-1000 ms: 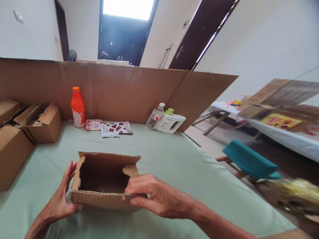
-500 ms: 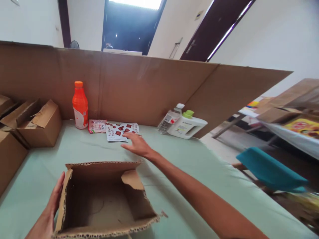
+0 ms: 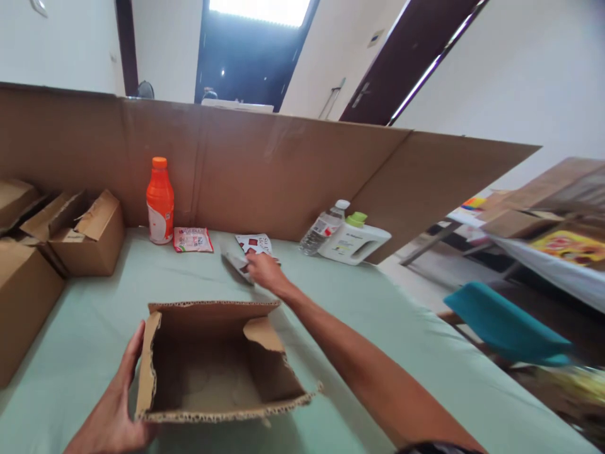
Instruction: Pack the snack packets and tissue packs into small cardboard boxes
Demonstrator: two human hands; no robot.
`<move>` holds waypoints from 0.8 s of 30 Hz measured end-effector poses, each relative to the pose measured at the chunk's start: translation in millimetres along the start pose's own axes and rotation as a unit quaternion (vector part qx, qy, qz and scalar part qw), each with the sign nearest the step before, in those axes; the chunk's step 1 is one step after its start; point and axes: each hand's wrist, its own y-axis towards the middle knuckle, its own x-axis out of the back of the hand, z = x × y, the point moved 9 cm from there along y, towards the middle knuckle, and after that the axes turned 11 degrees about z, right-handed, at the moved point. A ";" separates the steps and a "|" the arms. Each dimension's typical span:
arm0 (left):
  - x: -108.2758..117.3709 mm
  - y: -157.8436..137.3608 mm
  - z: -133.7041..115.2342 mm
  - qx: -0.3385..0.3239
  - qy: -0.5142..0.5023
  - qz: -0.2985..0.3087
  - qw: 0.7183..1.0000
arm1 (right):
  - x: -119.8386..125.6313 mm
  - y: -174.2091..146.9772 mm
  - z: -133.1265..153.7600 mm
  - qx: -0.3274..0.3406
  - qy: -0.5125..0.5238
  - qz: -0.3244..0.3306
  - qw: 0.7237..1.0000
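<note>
An open cardboard box (image 3: 212,416) with rough-cut edges stands near me, its mouth facing up and nothing seen inside. Along its left wall lies my left hand (image 3: 116,403), thumb on the outside near the rim, gripping it. Beyond the box, my right hand (image 3: 265,271) pinches a white and dark-red snack pouch (image 3: 236,261), which is tilted up off the cloth and a little blurred. A second pouch (image 3: 255,243) of similar print lies flat just behind it. Further left lies a pink-and-white packet (image 3: 193,240), beside an upright orange bottle (image 3: 161,205).
A clear plastic bottle (image 3: 324,228) leans against a white jug with a green cap (image 3: 354,243) at the back right. Cardboard boxes (image 3: 94,246) stand at the left. A tall cardboard panel (image 3: 265,170) closes off the table's back. A teal chair (image 3: 508,325) is at the right.
My right hand has closed on the front pouch and lifted it, pulling it rightward off the cloth, away from the pink packet. My left hand still holds the box, which appears slightly further right.
</note>
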 end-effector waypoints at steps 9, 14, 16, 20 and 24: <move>2.2 6.3 -4.7 0.011 -0.039 0.003 0.999 | 135.2 -203.1 14.3 0.255 0.319 -0.215 0.887; 3.1 8.5 -6.2 0.002 -0.044 0.002 0.999 | 82.0 -223.8 87.2 0.302 0.109 -0.065 0.945; 3.4 9.1 -7.1 0.000 -0.043 0.001 0.999 | 43.0 -209.2 99.0 0.299 0.051 0.043 0.952; 4.1 6.6 -9.7 -0.004 -0.029 0.000 1.000 | -20.6 -176.1 103.3 0.276 0.044 0.293 0.914; 5.7 -5.4 -27.4 -0.010 0.005 -0.018 1.000 | -37.3 -167.0 112.1 0.315 0.052 0.429 0.845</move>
